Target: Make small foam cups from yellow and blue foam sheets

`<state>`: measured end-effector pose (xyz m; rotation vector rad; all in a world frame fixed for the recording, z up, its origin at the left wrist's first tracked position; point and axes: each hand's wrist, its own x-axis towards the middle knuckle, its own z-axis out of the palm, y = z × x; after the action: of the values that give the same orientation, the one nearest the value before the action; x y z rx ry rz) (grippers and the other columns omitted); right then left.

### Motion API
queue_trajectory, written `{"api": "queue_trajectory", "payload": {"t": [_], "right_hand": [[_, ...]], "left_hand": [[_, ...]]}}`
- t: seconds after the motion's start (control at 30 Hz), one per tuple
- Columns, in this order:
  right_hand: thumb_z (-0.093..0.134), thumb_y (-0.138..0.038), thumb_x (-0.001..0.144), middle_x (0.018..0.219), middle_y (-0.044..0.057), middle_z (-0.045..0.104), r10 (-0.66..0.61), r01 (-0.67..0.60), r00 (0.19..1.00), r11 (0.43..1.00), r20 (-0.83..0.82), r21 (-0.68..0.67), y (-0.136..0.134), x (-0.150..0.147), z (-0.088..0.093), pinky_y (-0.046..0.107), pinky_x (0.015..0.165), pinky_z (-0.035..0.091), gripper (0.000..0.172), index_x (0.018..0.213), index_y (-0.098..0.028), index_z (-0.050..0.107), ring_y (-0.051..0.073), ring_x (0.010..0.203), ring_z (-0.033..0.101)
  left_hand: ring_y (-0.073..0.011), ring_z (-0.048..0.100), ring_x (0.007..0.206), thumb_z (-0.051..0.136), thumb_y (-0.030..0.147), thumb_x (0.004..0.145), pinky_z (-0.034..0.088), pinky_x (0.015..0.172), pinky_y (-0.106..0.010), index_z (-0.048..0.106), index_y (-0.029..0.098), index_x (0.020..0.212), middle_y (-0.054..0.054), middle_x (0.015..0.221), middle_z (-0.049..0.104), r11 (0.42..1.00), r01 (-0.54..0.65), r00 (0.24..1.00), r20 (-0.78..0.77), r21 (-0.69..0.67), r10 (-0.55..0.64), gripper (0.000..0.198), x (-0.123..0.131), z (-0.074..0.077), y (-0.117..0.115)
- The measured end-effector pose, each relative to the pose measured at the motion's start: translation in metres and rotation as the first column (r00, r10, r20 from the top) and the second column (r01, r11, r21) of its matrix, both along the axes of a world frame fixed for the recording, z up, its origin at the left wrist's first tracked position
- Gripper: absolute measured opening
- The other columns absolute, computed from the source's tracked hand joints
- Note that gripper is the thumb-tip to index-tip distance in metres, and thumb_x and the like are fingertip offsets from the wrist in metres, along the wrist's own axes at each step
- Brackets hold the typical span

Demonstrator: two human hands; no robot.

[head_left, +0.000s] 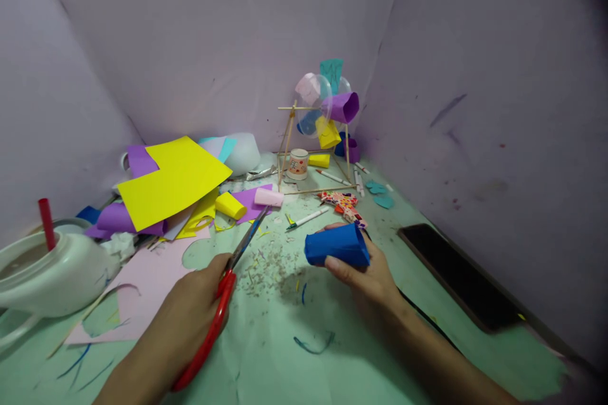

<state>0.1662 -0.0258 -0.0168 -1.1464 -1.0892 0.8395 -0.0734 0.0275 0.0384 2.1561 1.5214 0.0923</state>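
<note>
My left hand (197,304) is closed round a pair of scissors (223,304) with red handles; the blades look shut and point away from me. In my right hand (375,278) lies a blue paper cup (335,245), tilted on its side with its open end to the right and my thumb along its lower edge. Scissors and cup are apart. Between and beyond them, small paper scraps (270,272) litter the green table. A pink paper cup (268,197) and a yellow paper cup (231,205) lie just past the scissor tips.
A stick frame (348,158) carrying a wheel of coloured paper cups (340,107) stands at the back. Yellow paper (175,177) tops a pile at left, near a white teapot (71,272). Pink cut paper (156,278) lies before it. A phone (456,272) rests at right; markers (308,218) lie mid-table.
</note>
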Motion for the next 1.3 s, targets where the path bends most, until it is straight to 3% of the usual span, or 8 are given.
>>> {"api": "queue_trajectory", "payload": {"t": [0.2, 0.3, 0.37, 0.5, 0.67, 0.93, 1.2, 1.3], "right_hand": [[0.073, -0.042, 0.064, 0.096, 0.010, 0.069, -0.060, 0.052, 0.982, 0.997, 0.178, 0.050, -0.001, -0.005, 0.012, 0.036, 0.071, 0.054, 0.043, 0.097, -0.019, 0.059, 0.026, 0.085, 0.067], [0.074, -0.040, 0.062, 0.097, 0.010, 0.069, -0.062, 0.042, 0.978, 0.994, 0.200, 0.103, -0.003, -0.009, 0.015, 0.036, 0.071, 0.055, 0.041, 0.094, -0.020, 0.057, 0.025, 0.084, 0.067], [0.075, -0.041, 0.062, 0.096, 0.009, 0.069, -0.032, 0.012, 0.983, 0.994, 0.183, 0.108, -0.005, -0.013, 0.014, 0.035, 0.070, 0.055, 0.043, 0.094, -0.021, 0.055, 0.025, 0.083, 0.067], [0.076, -0.046, 0.061, 0.094, 0.008, 0.070, 0.048, -0.064, 0.988, 0.992, 0.144, 0.107, -0.008, -0.026, 0.010, 0.033, 0.069, 0.056, 0.047, 0.093, -0.023, 0.053, 0.024, 0.082, 0.069], [0.079, -0.045, 0.058, 0.091, 0.007, 0.072, 0.099, -0.114, 0.982, 0.990, 0.161, 0.087, -0.009, -0.037, 0.007, 0.031, 0.067, 0.057, 0.048, 0.092, -0.023, 0.054, 0.023, 0.078, 0.069], [0.080, -0.047, 0.054, 0.097, 0.008, 0.071, 0.150, -0.152, 0.986, 0.988, 0.067, 0.024, -0.009, -0.044, 0.000, 0.036, 0.072, 0.056, 0.051, 0.091, -0.024, 0.055, 0.026, 0.086, 0.069], [0.082, -0.041, 0.053, 0.107, 0.009, 0.065, 0.120, -0.118, 0.977, 0.993, 0.174, -0.026, -0.010, -0.041, 0.001, 0.035, 0.077, 0.053, 0.059, 0.102, -0.022, 0.056, 0.025, 0.093, 0.063], [0.080, -0.039, 0.056, 0.111, 0.007, 0.059, -0.089, 0.063, 0.976, 0.989, 0.199, 0.135, -0.012, -0.035, 0.003, 0.031, 0.073, 0.051, 0.063, 0.110, -0.023, 0.054, 0.021, 0.092, 0.059]], "left_hand": [[-0.0188, 0.060, 0.067, 0.038, 0.042, 0.085, 0.042, 0.061, -0.027, 0.052, 0.023, 0.098, -0.002, 0.072, 0.064, 0.999, 0.027, 0.967, 0.252, 0.039, -0.036, 0.028, 0.007, -0.009, -0.006], [-0.0149, 0.058, 0.058, 0.048, 0.042, 0.080, 0.042, 0.054, -0.025, 0.049, 0.022, 0.096, 0.002, 0.069, 0.062, 0.997, -0.078, 0.900, 0.429, -0.019, 0.079, 0.025, 0.017, -0.013, -0.013], [-0.0123, 0.056, 0.054, 0.054, 0.040, 0.077, 0.042, 0.048, -0.023, 0.046, 0.022, 0.097, 0.002, 0.072, 0.062, 0.976, -0.141, 0.763, 0.610, -0.166, 0.214, 0.028, 0.026, -0.013, -0.018], [-0.0107, 0.058, 0.059, 0.064, 0.032, 0.071, 0.045, 0.050, -0.022, 0.042, 0.022, 0.100, 0.002, 0.079, 0.062, 0.919, -0.049, 0.425, 0.825, -0.390, 0.373, 0.038, 0.040, -0.015, -0.027], [-0.0099, 0.056, 0.048, 0.061, 0.035, 0.077, 0.045, 0.047, -0.021, 0.043, 0.020, 0.102, 0.006, 0.058, 0.058, 0.870, 0.060, 0.355, 0.825, -0.489, 0.439, 0.034, 0.042, -0.027, -0.026], [-0.0131, 0.061, 0.059, 0.069, 0.030, 0.070, 0.047, 0.050, -0.022, 0.049, 0.017, 0.093, 0.003, 0.064, 0.060, 0.662, 0.256, 0.129, 0.703, -0.705, 0.699, 0.033, 0.049, -0.037, -0.018], [-0.0169, 0.064, 0.060, 0.075, 0.027, 0.063, 0.050, 0.048, -0.024, 0.051, 0.016, 0.089, 0.000, 0.069, 0.064, 0.597, 0.253, 0.136, 0.639, -0.761, 0.757, 0.037, 0.049, -0.032, -0.015], [-0.0192, 0.065, 0.058, 0.075, 0.028, 0.064, 0.051, 0.048, -0.025, 0.049, 0.017, 0.091, -0.001, 0.068, 0.064, 0.618, 0.237, 0.132, 0.655, -0.750, 0.744, 0.039, 0.046, -0.032, -0.012]]}}
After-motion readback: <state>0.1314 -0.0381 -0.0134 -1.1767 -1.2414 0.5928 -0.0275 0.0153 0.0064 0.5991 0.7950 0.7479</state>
